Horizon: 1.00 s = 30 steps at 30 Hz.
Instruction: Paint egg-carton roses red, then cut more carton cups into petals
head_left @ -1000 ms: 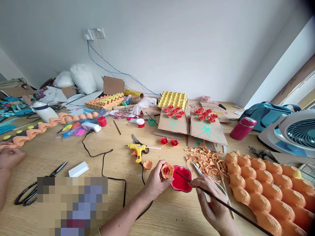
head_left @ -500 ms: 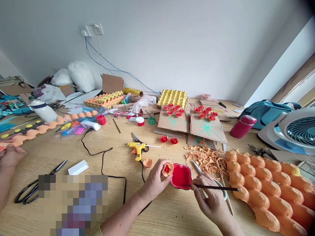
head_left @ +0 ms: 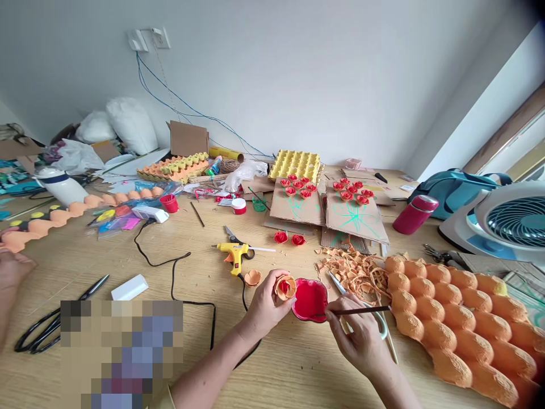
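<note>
On the right side of the table [head_left: 293,380] there is a white fan [head_left: 517,224] with a round front. A blue bag [head_left: 440,193] lies just beside it, and near the bag stands a dark pink bottle [head_left: 413,216]. On the wall [head_left: 298,74], at the upper left, I see a socket [head_left: 162,38], and thin blue cables [head_left: 204,117] run from beside it down to the right. Below these cables, a piece of brown cardboard [head_left: 188,140] stands upright, next to a yellow roll [head_left: 227,154]. Farther left are two full white bags [head_left: 131,126], and in front of them a white jug [head_left: 63,184] with a dark band. A white power strip [head_left: 150,213] lies near some colourful packets [head_left: 113,218].
</note>
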{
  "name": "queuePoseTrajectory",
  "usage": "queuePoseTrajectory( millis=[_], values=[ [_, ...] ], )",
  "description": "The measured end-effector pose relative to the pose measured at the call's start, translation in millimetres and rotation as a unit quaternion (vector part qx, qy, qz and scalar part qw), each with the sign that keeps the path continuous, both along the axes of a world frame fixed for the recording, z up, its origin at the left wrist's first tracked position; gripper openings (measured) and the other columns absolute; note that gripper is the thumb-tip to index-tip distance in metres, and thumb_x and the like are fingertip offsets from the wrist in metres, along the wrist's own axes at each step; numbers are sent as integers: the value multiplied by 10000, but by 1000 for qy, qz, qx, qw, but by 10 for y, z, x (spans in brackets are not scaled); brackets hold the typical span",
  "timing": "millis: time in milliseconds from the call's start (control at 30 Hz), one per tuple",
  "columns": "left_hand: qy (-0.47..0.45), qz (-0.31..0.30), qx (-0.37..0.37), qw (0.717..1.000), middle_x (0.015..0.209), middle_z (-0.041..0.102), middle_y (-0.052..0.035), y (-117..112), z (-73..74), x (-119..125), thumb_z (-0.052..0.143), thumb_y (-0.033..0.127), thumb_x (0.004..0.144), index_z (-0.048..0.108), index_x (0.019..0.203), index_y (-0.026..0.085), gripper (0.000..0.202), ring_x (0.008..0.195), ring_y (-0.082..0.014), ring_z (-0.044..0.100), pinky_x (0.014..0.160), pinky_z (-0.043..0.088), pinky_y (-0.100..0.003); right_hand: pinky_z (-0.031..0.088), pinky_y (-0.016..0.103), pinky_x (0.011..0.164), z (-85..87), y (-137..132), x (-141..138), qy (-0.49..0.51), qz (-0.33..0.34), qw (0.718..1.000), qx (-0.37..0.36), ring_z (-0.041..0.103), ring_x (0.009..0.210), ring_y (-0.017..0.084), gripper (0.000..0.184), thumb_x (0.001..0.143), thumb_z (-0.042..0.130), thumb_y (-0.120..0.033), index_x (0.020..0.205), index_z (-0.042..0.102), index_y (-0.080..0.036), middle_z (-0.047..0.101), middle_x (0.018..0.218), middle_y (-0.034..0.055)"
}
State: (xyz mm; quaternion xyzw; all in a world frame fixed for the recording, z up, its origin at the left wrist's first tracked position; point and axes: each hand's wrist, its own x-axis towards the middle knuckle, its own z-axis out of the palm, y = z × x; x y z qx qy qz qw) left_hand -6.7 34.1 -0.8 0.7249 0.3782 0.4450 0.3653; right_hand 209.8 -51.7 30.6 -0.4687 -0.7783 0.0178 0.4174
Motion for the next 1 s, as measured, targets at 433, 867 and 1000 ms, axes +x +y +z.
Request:
queuePoseTrajectory(
  millis=[433, 867, 1000],
  values=[
    [-182, -100, -224, 952, 1008, 592, -7, 33, 18, 30, 766, 203, 759, 511, 1233, 214, 538, 912, -140, 602, 904, 522, -270, 515, 322, 730, 131, -81, -35, 113, 12, 993, 35, 631, 753, 176, 212, 964, 493, -74, 1060, 619, -216, 656, 821, 32],
    [-119, -90, -155, 977, 1053, 615, -39, -50, 29, 41, 729, 174, 768, 536, 1188, 207, 464, 871, -153, 597, 757, 520, -237, 526, 359, 758, 98, -95, -230, 79, 52, 994, 58, 627, 809, 191, 317, 915, 538, 0, 1161, 609, -188, 685, 914, 66],
    [-94, -81, -139, 982, 1069, 614, -40, -65, 35, 35, 735, 203, 787, 538, 1177, 213, 437, 898, -165, 610, 744, 519, -232, 521, 364, 761, 51, -66, -255, 64, 41, 995, 57, 623, 796, 191, 277, 933, 551, -24, 1146, 613, -189, 689, 898, 65]
  ],
)
